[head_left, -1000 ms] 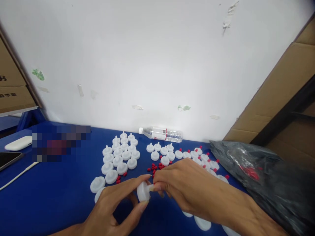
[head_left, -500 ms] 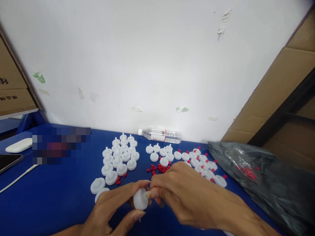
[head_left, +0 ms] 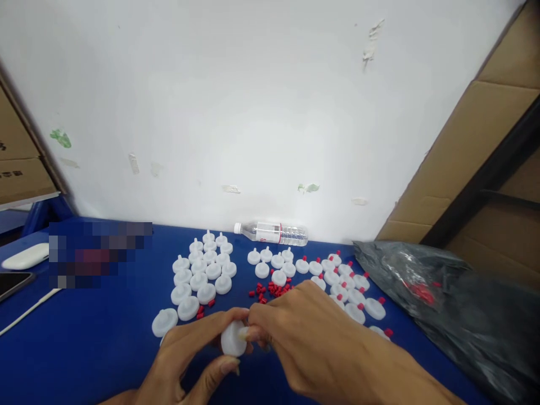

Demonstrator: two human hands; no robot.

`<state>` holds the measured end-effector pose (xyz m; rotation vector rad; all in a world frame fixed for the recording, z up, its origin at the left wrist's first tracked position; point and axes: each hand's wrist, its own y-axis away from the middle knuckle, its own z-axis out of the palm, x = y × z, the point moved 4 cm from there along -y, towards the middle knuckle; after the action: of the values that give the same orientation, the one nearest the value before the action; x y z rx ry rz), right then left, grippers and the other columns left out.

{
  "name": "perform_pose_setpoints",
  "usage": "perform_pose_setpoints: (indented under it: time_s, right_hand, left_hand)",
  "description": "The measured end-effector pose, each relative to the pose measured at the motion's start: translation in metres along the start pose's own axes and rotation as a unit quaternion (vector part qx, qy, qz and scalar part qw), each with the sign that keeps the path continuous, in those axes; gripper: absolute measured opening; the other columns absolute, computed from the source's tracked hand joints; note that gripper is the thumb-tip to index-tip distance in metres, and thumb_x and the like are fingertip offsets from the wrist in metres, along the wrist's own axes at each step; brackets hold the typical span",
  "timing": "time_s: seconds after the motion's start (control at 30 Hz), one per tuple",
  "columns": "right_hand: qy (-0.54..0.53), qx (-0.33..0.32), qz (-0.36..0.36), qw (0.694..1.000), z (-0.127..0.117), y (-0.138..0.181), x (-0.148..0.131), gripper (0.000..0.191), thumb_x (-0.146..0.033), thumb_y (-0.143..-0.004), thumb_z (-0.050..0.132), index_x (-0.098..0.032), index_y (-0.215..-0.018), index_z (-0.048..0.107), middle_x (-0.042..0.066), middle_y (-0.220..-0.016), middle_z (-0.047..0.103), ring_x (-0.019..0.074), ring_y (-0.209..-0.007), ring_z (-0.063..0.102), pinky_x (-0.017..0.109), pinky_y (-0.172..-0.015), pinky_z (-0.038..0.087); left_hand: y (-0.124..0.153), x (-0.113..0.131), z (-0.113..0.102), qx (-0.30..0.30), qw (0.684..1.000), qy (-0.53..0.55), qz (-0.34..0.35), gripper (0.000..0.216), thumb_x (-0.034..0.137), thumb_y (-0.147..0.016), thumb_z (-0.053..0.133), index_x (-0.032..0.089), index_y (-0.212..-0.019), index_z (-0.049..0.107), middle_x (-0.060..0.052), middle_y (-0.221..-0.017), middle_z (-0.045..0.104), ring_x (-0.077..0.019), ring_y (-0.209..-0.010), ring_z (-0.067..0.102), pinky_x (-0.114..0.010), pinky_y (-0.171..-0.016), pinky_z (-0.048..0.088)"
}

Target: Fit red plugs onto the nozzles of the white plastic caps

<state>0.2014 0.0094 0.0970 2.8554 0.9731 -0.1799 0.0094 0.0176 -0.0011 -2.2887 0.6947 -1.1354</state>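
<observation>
A round white plastic cap with a nozzle [head_left: 233, 339] is held on its side by my left hand [head_left: 185, 354], thumb below and fingers above. My right hand [head_left: 312, 337] pinches at the middle of its face, where the nozzle would be; the fingertips hide that spot, so whether a red piece is there I cannot tell. Just beyond my hands lies a pile of small red caps [head_left: 274, 289], partly covered by my right hand. Several bare white nozzle caps [head_left: 206, 293] stand to the left. On the right, several white caps with red tips [head_left: 374, 308] are grouped.
A clear water bottle [head_left: 272, 232] lies against the white wall [head_left: 253, 112]. Dark grey plastic bags [head_left: 468, 309] with red pieces rest at the right, beside cardboard [head_left: 455, 146]. A phone [head_left: 14, 284], a white case [head_left: 26, 256] and a cable [head_left: 29, 310] lie far left on the blue table [head_left: 105, 349].
The whole view has shifted slightly, bringing another red-tipped cap out from beside my right arm. Both hands keep the same grip on the white cap.
</observation>
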Motion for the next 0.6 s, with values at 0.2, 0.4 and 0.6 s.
perform_pose_setpoints:
  time_s: [0.2, 0.4, 0.6]
  right_hand:
    - [-0.021, 0.008, -0.012, 1.0, 0.005, -0.002, 0.005, 0.02, -0.012, -0.086, 0.056, -0.023, -0.096, 0.069, 0.002, -0.082, 0.078, 0.0168, -0.06, 0.061, 0.033, -0.055, 0.021]
    - [-0.089, -0.008, -0.041, 0.995, -0.014, 0.008, 0.017, 0.022, -0.021, -0.102, 0.053, -0.024, -0.088, 0.071, -0.004, -0.076, 0.075, 0.0124, -0.063, 0.062, 0.029, -0.059, 0.03]
    - [-0.02, 0.02, 0.119, 0.993, -0.031, 0.019, 0.068, 0.03, -0.04, -0.105, 0.058, -0.026, -0.083, 0.073, -0.004, -0.064, 0.068, 0.0139, -0.056, 0.056, 0.029, -0.055, 0.03]
  left_hand:
    - [-0.002, 0.002, -0.001, -0.013, 1.0, -0.001, 0.0, 0.04, 0.069, -0.096, 0.063, 0.041, -0.119, 0.08, 0.0, -0.092, 0.085, -0.0221, -0.085, 0.082, -0.029, -0.085, 0.068]
    - [-0.012, 0.005, 0.004, -0.076, 0.988, 0.072, 0.115, 0.047, 0.054, -0.098, 0.066, 0.045, -0.144, 0.063, 0.004, -0.097, 0.085, -0.0177, -0.075, 0.081, -0.021, -0.074, 0.066]
    - [-0.016, 0.023, 0.008, -0.12, 0.985, 0.098, 0.075, 0.051, 0.029, -0.103, 0.053, 0.048, -0.151, 0.049, 0.009, -0.095, 0.08, -0.0114, -0.075, 0.078, -0.015, -0.073, 0.061]
